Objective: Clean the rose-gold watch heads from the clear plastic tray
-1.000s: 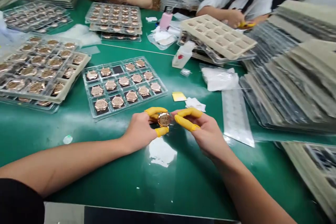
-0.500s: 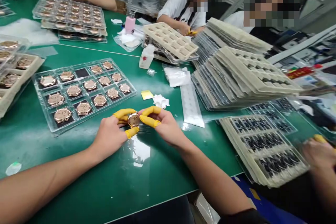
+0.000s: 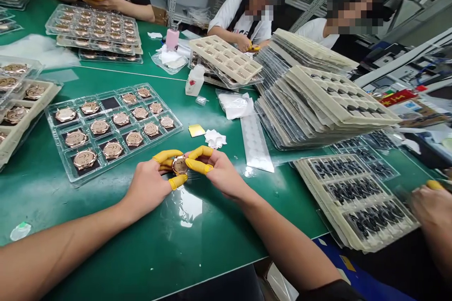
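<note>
Over the green table, my left hand (image 3: 150, 181) grips a rose-gold watch case (image 3: 180, 165) by its side, with yellow finger cots on the fingers. The case's back, with faint engraving, faces me. From the other side, my right hand (image 3: 222, 169) pinches the case's right edge between thumb and fingers, also in yellow cots. Whatever lies right under the right fingertips is hidden. Left of the hands lies a clear plastic tray (image 3: 59, 143) holding several similar watch cases, backs up. One compartment in its far row shows just a dark pad (image 3: 110, 103).
Stacked trays (image 3: 318, 103) rise at the right, near a tray of black parts (image 3: 356, 193). Crumpled white paper (image 3: 215, 138), a yellow pad (image 3: 196, 130) and a white bottle (image 3: 195, 81) lie beyond my hands. Co-workers sit opposite; another person's hand (image 3: 429, 204) is at right.
The view has shifted slightly. Both hands keep hold of the watch case, and its back shows a little more squarely. The co-worker's hand at the right edge has moved slightly.
</note>
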A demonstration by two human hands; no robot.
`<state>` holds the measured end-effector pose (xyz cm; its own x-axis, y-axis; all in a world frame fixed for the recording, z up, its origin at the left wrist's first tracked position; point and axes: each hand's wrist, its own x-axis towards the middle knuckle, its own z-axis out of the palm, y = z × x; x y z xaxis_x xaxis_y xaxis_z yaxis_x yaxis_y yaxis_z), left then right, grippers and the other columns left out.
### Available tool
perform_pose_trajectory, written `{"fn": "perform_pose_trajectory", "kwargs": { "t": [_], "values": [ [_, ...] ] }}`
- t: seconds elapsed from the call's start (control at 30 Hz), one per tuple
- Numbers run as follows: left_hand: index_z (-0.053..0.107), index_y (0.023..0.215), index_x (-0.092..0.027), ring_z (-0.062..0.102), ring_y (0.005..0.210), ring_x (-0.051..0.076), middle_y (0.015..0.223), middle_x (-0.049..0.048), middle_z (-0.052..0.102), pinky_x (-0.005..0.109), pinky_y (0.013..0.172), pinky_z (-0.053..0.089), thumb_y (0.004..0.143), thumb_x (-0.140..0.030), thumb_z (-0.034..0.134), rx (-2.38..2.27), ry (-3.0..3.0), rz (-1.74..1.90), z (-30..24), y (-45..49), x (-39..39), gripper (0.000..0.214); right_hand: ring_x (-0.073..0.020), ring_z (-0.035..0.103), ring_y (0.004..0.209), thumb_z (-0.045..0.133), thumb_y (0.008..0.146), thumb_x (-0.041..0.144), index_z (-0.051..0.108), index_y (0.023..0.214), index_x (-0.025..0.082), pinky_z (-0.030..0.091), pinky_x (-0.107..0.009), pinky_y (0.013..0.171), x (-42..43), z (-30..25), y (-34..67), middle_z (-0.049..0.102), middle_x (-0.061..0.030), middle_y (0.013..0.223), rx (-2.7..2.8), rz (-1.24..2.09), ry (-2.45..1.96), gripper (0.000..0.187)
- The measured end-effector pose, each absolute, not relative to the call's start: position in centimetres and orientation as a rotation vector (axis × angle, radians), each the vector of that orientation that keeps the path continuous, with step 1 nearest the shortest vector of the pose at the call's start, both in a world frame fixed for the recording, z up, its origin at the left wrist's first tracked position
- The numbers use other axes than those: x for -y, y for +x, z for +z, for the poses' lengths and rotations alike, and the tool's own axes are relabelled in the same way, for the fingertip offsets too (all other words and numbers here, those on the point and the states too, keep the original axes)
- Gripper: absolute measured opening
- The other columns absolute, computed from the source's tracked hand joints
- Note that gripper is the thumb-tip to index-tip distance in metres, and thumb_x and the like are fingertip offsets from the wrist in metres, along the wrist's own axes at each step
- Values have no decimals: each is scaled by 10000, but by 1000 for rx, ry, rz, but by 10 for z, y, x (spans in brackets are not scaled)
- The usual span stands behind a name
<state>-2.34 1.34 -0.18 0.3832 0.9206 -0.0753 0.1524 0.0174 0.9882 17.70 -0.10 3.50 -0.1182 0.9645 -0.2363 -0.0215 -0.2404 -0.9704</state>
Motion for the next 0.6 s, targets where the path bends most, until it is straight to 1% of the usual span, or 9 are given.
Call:
{"fn": "perform_pose_trajectory", "kwargs": {
  "t": [0.23, 0.33, 0.47, 0.6],
  "values": [
    [725, 1301, -255, 819, 1087, 268, 1178, 43, 831, 473, 1071, 664, 781, -378, 845, -1051, 1433, 804, -3, -23, -14, 548, -177, 721, 1014, 991, 650, 438, 779, 892, 229, 557, -361, 1034, 2, 37, 176, 796, -26, 1014, 1136, 1509, -1292, 384],
    [724, 1303, -252, 818, 1093, 271, 1183, 48, 831, 474, 1073, 663, 781, -368, 831, -1036, 1438, 801, -2, -23, -14, 545, -179, 721, 1001, 987, 657, 446, 785, 903, 235, 559, -373, 1033, 2, 37, 176, 796, -27, 1018, 1141, 1520, -1288, 382],
    [724, 1303, -245, 817, 1099, 283, 1185, 56, 834, 482, 1067, 664, 770, -355, 826, -1047, 1435, 789, -1, -23, -14, 553, -182, 724, 1010, 1000, 630, 450, 786, 896, 237, 557, -380, 1044, 3, 37, 175, 800, -26, 1019, 1110, 1535, -1290, 402],
    [720, 1315, -261, 816, 1106, 275, 1189, 39, 833, 476, 1074, 660, 772, -355, 824, -1042, 1443, 799, -2, -23, -14, 561, -190, 731, 1015, 997, 637, 431, 787, 875, 237, 558, -383, 1043, 2, 35, 175, 803, -29, 1015, 1133, 1519, -1284, 372]
  ]
}}
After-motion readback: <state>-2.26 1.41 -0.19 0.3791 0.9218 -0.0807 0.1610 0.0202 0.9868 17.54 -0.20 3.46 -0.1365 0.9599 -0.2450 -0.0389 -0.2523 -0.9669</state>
